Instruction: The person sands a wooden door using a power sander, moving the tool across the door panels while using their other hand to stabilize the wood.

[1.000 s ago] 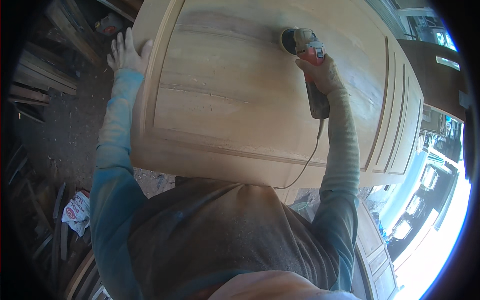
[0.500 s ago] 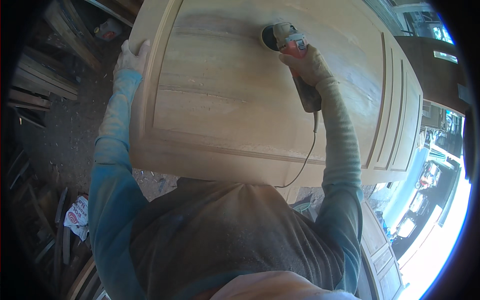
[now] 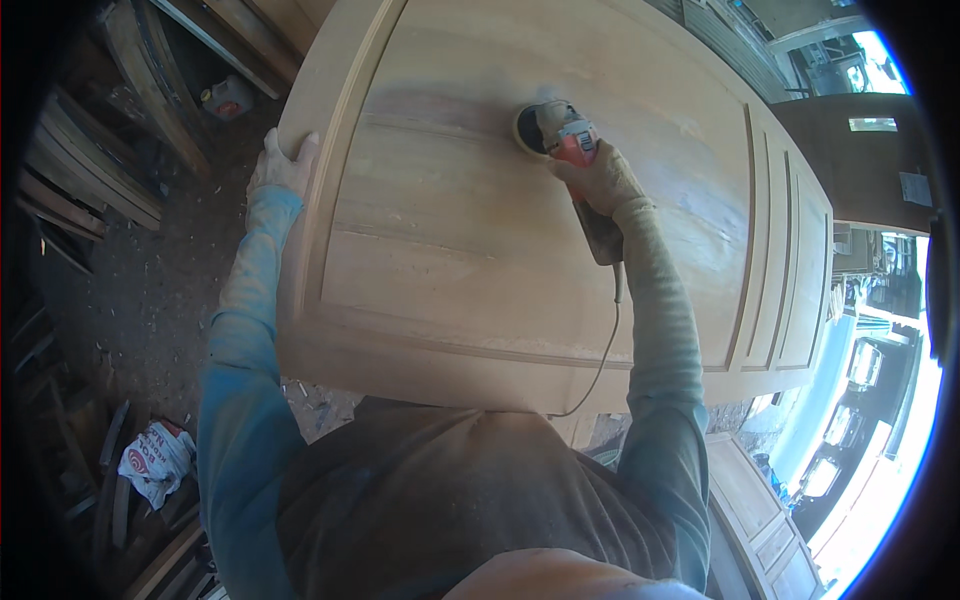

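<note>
A large pale wooden door (image 3: 430, 350) with raised mouldings lies flat in front of me. My right hand (image 3: 605, 180), in a dusty pale glove, is wrapped round the body of a red and dark angle grinder (image 3: 577, 145). Its round disc (image 3: 532, 130) is at the surface of the door's big panel, beside a darkened streak. Whether the disc spins cannot be made out. At the door's left edge, my gloved left hand (image 3: 283, 170) grips the frame, with the thumb on top and the fingers at the outer side. Some fingertips are hidden.
The grinder's cord (image 3: 607, 370) runs back over the door's near edge towards my body. Wooden boards (image 3: 100, 160) stand at the left, near a pale jug (image 3: 228, 98). A white printed bag (image 3: 158, 462) lies at lower left. Another panelled door (image 3: 750, 500) is at lower right.
The whole view has shifted, so the door sits lower in it. Across the panel, the grinder has moved slightly left and nearer to me. My left hand keeps its place on the edge.
</note>
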The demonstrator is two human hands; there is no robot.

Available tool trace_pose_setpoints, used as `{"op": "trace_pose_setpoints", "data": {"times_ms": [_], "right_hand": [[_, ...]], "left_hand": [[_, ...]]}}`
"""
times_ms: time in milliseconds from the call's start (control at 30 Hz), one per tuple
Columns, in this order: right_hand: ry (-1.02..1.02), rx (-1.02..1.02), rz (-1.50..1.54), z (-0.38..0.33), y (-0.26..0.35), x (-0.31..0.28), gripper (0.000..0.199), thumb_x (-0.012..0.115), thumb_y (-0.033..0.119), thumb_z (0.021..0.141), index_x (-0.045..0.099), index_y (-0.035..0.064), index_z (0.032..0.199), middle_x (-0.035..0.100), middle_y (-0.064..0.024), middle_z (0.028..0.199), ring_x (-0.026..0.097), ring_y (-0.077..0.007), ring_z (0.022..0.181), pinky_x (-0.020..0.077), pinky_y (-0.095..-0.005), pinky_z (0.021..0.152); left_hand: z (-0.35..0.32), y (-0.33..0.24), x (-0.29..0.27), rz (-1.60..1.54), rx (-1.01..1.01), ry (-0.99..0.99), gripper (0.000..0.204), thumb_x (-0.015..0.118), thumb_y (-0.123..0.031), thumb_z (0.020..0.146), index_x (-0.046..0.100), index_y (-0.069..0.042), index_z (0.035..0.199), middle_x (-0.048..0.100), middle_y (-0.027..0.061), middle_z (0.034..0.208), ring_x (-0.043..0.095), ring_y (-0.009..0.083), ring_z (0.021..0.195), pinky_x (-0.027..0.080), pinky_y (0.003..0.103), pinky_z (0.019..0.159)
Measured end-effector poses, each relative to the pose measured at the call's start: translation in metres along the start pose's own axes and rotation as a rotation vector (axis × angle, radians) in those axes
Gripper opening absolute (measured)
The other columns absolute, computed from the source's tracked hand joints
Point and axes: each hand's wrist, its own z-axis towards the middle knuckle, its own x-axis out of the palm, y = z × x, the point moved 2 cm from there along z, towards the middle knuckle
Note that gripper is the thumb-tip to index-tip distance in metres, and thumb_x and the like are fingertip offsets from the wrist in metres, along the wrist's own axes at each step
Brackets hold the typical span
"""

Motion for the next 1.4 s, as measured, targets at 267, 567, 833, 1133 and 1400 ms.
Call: {"op": "trace_pose_setpoints", "data": {"times_ms": [267, 567, 833, 1133, 1400], "right_hand": [[-0.024, -0.213, 0.008, 0.019, 0.019, 0.031, 0.050, 0.080, 0.045, 0.081, 0.073, 0.0095, 0.115, 0.076, -0.0151, 0.099, 0.076, -0.0286, 0.094, 0.0575, -0.0412, 0.086], [0.088, -0.249, -0.102, 0.036, 0.063, 0.042, 0.055, 0.078, 0.051, 0.082, 0.076, 0.0052, 0.112, 0.078, -0.0136, 0.099, 0.075, -0.0288, 0.097, 0.0565, -0.0410, 0.089], [0.167, -0.219, -0.160, 0.045, 0.098, 0.052, 0.057, 0.077, 0.050, 0.082, 0.073, 0.0031, 0.115, 0.077, -0.0174, 0.095, 0.075, -0.0320, 0.094, 0.0569, -0.0414, 0.086], [0.257, -0.214, -0.120, 0.057, 0.132, 0.072, 0.059, 0.075, 0.050, 0.084, 0.069, 0.0053, 0.123, 0.077, -0.0167, 0.098, 0.076, -0.0302, 0.097, 0.0567, -0.0416, 0.089], [0.306, -0.186, -0.178, 0.043, 0.145, 0.087, 0.069, 0.075, 0.054, 0.081, 0.068, 0.0039, 0.128, 0.076, -0.0183, 0.108, 0.073, -0.0351, 0.107, 0.0544, -0.0426, 0.097]], "left_hand": [[0.009, 0.006, 0.004, 0.018, 0.002, 0.014, 0.090, 0.048, -0.075, 0.096, 0.038, -0.013, 0.159, 0.058, 0.0247, 0.147, 0.057, 0.0471, 0.134, 0.046, 0.057, 0.109], [0.018, 0.023, 0.013, -0.039, 0.028, -0.015, 0.067, 0.037, -0.059, 0.107, 0.042, -0.016, 0.158, 0.061, 0.0223, 0.145, 0.059, 0.0453, 0.132, 0.047, 0.057, 0.108], [0.012, 0.016, 0.004, -0.102, -0.017, -0.012, 0.060, 0.037, -0.055, 0.107, 0.048, -0.020, 0.156, 0.064, 0.0238, 0.139, 0.060, 0.0468, 0.129, 0.047, 0.056, 0.107], [0.038, 0.045, 0.029, -0.278, 0.079, -0.111, 0.055, 0.042, -0.052, 0.107, 0.061, -0.018, 0.146, 0.068, 0.0198, 0.135, 0.063, 0.0431, 0.125, 0.050, 0.051, 0.106], [0.045, 0.060, 0.024, -0.393, 0.193, -0.100, 0.052, 0.047, -0.048, 0.107, 0.067, -0.012, 0.138, 0.071, 0.0216, 0.127, 0.066, 0.0429, 0.120, 0.052, 0.048, 0.101]]}}
